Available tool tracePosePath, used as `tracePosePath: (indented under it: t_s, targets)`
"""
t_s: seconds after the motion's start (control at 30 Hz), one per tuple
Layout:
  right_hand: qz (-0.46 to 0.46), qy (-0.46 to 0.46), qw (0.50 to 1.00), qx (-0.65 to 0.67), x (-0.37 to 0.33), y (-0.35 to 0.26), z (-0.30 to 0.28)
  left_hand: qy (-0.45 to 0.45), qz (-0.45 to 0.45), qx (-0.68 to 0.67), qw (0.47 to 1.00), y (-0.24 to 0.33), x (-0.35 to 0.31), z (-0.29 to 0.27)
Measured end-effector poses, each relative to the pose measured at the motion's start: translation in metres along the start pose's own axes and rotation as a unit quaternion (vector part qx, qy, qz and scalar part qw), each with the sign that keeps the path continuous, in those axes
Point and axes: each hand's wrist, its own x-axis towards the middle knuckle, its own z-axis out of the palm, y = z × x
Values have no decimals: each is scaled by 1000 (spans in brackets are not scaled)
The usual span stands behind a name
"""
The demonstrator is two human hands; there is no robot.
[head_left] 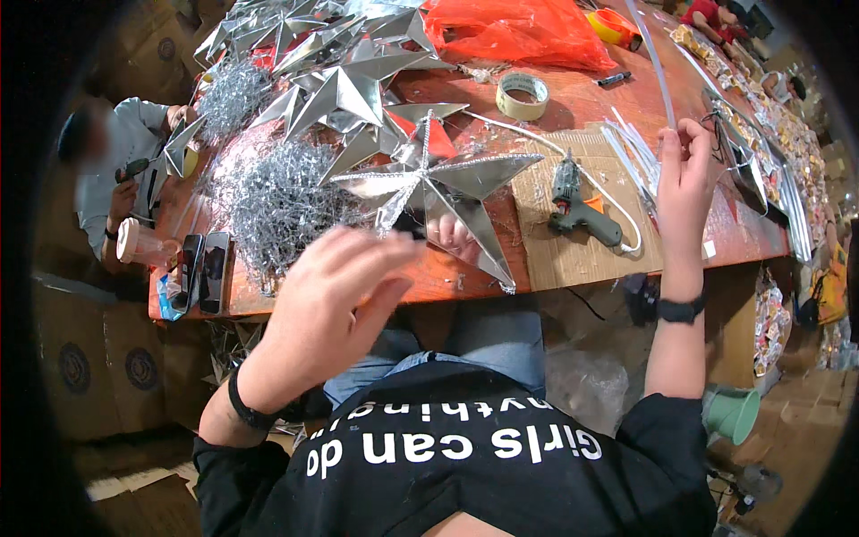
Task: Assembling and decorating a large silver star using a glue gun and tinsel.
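A silver mirror-faced star (461, 192) with glittery trim along some of its ridges lies at the table's near edge. My left hand (344, 282) hovers beside its lower left, fingers stretched out and slightly blurred, holding nothing that I can see. Raised at the right, my right hand (687, 161) pinches a long translucent glue stick (656, 67) that points up and away. Between the star and that hand, a dark green glue gun (586, 219) with an orange trigger rests on a cardboard sheet (559, 264). More glue sticks (628, 143) lie by the cardboard's right side.
Tangled silver tinsel (282, 201) and several silver stars (344, 94) fill the left and back. A tape roll (523, 96), a marker (614, 79) and a red plastic bag (519, 31) lie farther back. Two phones (214, 271) sit at the left edge. A co-worker (134, 170) holds a glue gun and star.
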Motion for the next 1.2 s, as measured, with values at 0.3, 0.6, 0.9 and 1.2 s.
tracePosePath:
  t_s: [0.3, 0.6, 0.9, 1.2]
  targets:
    - [-332, -68, 940, 41, -53, -98, 3, 78, -25, -484, 871, 16, 59, 7]
    - [-151, -42, 981, -115, -50, -29, -23, 222, 57, -592, 772, -19, 27, -23]
    - [-50, -186, 980, -57, -75, -19, -14, 395, -131, -473, 777, -65, -49, -42]
    - [-10, -364, 931, 4, -134, -71, 49, 114, -376, -481, 784, -87, -4, 50]
